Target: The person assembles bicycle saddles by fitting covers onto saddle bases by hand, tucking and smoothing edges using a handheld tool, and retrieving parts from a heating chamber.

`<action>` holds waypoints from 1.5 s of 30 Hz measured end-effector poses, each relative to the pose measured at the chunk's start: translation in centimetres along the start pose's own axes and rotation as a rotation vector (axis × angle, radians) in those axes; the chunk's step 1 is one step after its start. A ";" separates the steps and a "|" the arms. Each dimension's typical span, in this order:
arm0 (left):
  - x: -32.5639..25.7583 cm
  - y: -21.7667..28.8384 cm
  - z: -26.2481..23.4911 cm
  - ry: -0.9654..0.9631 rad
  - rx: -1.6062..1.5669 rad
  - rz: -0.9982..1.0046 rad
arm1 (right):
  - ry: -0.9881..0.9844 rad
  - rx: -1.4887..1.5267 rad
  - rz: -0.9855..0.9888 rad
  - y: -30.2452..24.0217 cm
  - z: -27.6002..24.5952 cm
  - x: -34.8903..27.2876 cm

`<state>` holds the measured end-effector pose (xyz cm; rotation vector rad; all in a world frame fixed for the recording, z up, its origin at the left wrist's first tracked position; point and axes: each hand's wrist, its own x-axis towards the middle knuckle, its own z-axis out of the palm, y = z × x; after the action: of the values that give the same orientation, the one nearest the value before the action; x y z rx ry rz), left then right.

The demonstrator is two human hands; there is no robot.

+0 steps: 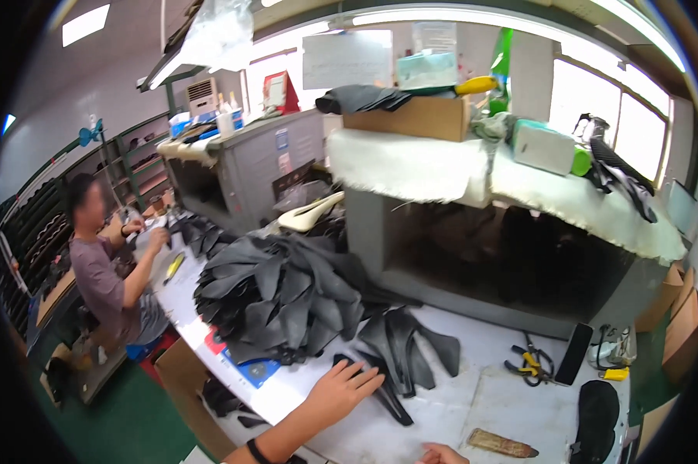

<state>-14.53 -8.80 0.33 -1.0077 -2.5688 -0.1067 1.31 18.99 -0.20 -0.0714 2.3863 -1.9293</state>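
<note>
Under your flat, unclenched left hand on the white counter lies a thin black saddle-shaped cover piece: probably light and floppy; pinch its edge. Your right hand barely shows; grip unclear.

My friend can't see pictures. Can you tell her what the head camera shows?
A left hand rests flat on a black cover piece on a white workbench, beside a big pile of black pieces. Another person sits working at the left.

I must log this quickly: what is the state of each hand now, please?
Left hand: open, fingers spread flat on a black cut piece on the white table.
Right hand: only partly in view at the bottom edge; cannot be told.
</note>
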 end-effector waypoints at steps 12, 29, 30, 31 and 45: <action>6.4 4.8 -6.9 0.147 -0.643 0.078 | 0.377 0.527 0.181 0.0 -8.0 1.5; 36.6 -3.2 8.9 0.261 -0.042 0.002 | 0.614 0.432 0.152 0.9 -12.9 -0.4; 36.7 -2.5 8.2 0.303 -0.101 0.013 | 0.629 0.431 0.147 1.0 -12.9 -0.6; 37.1 -2.2 8.1 0.309 -0.105 0.026 | 0.624 0.412 0.162 1.1 -12.9 -0.8; 24.2 -7.6 4.6 0.484 -0.021 0.065 | 0.705 0.384 0.057 -1.5 -12.2 -0.2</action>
<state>-37.34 1.95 5.58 -0.9359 -2.0977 -0.3192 0.46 30.55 3.79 0.8122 2.2292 -2.6645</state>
